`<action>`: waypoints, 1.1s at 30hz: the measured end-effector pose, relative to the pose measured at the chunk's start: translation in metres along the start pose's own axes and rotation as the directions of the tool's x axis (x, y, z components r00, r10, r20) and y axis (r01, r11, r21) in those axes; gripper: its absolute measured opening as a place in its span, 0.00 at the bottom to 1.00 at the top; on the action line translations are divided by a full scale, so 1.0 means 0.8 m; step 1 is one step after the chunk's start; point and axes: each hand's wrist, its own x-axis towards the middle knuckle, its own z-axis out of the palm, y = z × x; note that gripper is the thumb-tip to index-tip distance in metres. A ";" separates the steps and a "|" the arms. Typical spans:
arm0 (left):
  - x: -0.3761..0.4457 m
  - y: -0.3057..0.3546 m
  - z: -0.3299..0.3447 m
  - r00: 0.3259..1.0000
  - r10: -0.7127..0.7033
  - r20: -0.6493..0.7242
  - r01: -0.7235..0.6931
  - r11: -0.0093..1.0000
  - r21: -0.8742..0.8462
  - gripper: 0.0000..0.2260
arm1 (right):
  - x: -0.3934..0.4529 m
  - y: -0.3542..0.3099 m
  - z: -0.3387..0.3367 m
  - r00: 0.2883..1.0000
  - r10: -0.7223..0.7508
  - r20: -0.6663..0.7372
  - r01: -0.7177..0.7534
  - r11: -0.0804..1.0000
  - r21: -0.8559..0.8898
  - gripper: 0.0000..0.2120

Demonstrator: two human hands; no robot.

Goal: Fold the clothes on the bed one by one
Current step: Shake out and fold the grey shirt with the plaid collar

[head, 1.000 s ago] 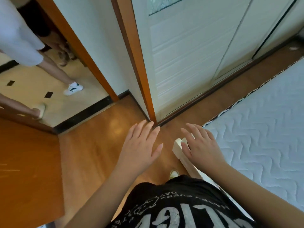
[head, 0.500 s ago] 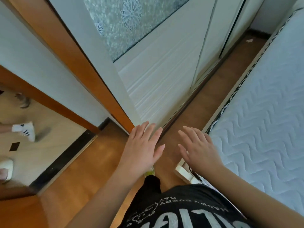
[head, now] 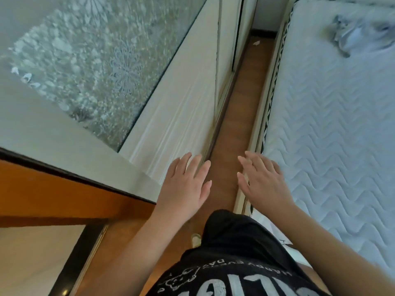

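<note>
Newly in view, crumpled clothes (head: 359, 35) far beyond both empty, flat-fingered hands (head: 186, 184).

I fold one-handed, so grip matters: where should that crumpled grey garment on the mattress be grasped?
Pinch the raised ridge of the grey garment, coming from the near side along the mattress; it lies bunched, blurred, with no clear edge showing.

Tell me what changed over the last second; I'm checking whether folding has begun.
The view swung from the doorway toward the white quilted mattress, bringing a crumpled pale blue-grey garment into sight at its far end. Nothing was taken hold of. The left hand and right hand stayed open and empty, held out ahead.
</note>
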 end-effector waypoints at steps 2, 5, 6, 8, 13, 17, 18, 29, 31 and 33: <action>0.028 0.005 -0.002 1.000 -0.009 -0.026 0.009 1.000 -0.003 0.22 | 0.013 0.010 -0.007 0.999 0.045 -0.002 -0.045 0.999 -0.022 0.23; 0.078 0.016 -0.009 0.997 -0.025 -0.067 0.023 0.999 -0.031 0.24 | 0.037 0.030 -0.014 0.995 0.098 -0.007 -0.098 0.995 -0.025 0.25; 0.099 0.020 -0.011 0.997 -0.020 -0.081 0.016 0.999 -0.042 0.24 | 0.047 0.038 -0.016 0.992 0.121 -0.019 -0.121 0.993 -0.004 0.26; 0.142 0.025 -0.014 0.994 0.002 -0.110 -0.009 0.998 -0.061 0.24 | 0.073 0.058 -0.019 0.986 0.165 -0.040 -0.164 0.986 0.014 0.25; 0.264 0.034 -0.014 0.994 0.060 -0.093 -0.069 0.992 -0.103 0.24 | 0.154 0.114 -0.027 0.976 0.213 -0.053 -0.213 0.977 0.019 0.23; 0.357 0.046 -0.020 0.992 0.111 -0.058 -0.115 0.990 -0.085 0.24 | 0.218 0.165 -0.049 0.967 0.251 -0.050 -0.251 0.968 0.016 0.23; 0.376 0.050 -0.023 0.991 0.116 -0.069 -0.122 0.989 -0.083 0.24 | 0.230 0.178 -0.054 0.965 0.258 -0.053 -0.257 0.966 0.012 0.22; 0.534 0.071 -0.060 0.965 0.240 -0.102 -0.242 0.970 -0.010 0.24 | 0.353 0.287 -0.091 0.939 0.334 -0.080 -0.331 0.943 0.041 0.21; 0.568 0.069 -0.059 0.963 0.256 -0.081 -0.258 0.966 -0.018 0.24 | 0.374 0.305 -0.094 0.931 0.351 -0.105 -0.347 0.936 0.057 0.21; 0.609 0.069 -0.056 0.962 0.265 -0.065 -0.267 0.963 -0.035 0.25 | 0.396 0.321 -0.095 0.923 0.374 -0.088 -0.370 0.927 0.050 0.22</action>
